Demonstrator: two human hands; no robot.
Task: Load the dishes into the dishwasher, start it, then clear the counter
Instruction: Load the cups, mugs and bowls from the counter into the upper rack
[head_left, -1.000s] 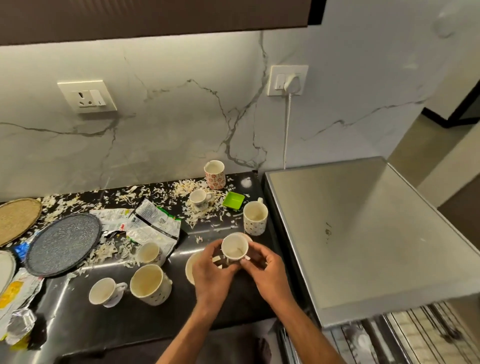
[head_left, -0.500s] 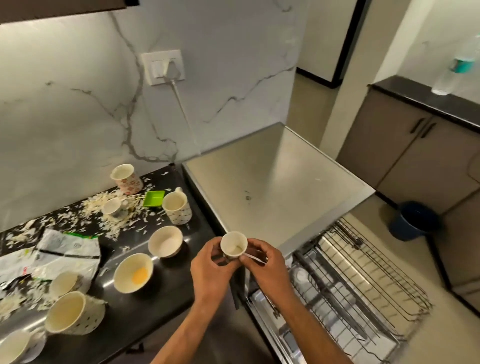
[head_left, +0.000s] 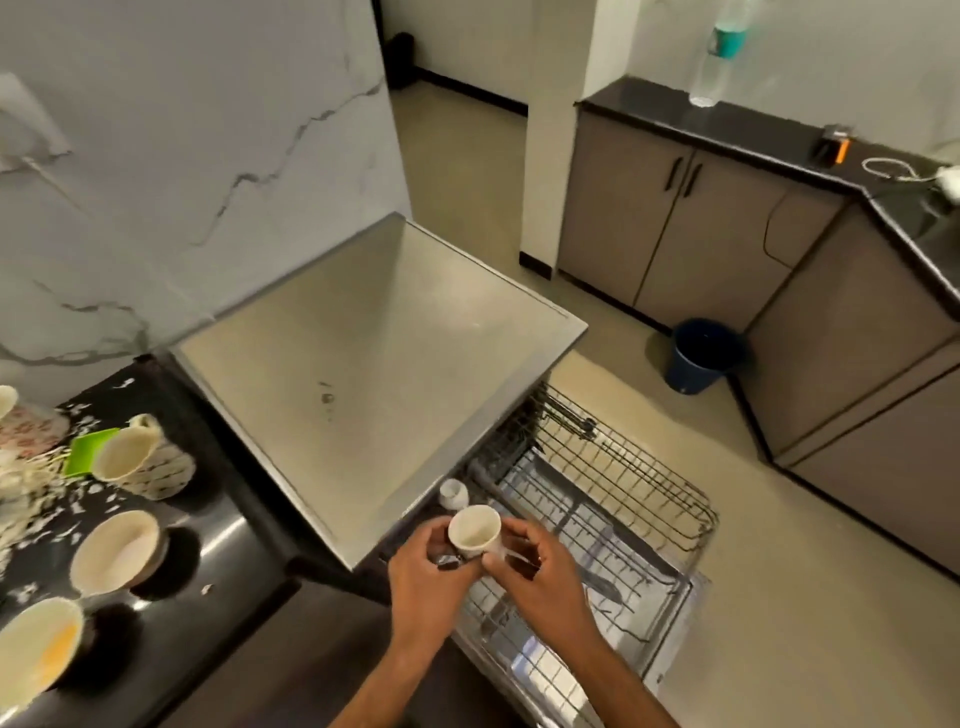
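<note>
A small white cup (head_left: 474, 531) is held upright between both hands over the front left corner of the pulled-out dishwasher rack (head_left: 623, 483). My left hand (head_left: 426, 577) grips its left side and also holds a dark spoon-like item; my right hand (head_left: 530, 566) pinches its right side by the handle. Another small white cup (head_left: 453, 492) stands in the rack just behind. On the black counter (head_left: 218, 545) at the left stand a dotted mug (head_left: 140, 462), two cream bowls (head_left: 115, 552) (head_left: 36, 647) and a floral mug (head_left: 23, 426).
The dishwasher's steel top (head_left: 374, 353) fills the middle. Its open door (head_left: 649, 639) lies low under the rack. White scraps and a green lid (head_left: 88, 451) litter the counter. A dark blue bin (head_left: 702, 354) stands on the floor by grey cabinets (head_left: 675, 228).
Both hands have carried the small cup from above the counter rightwards to over the dishwasher rack. The view has swung right, so most of the counter has left the frame.
</note>
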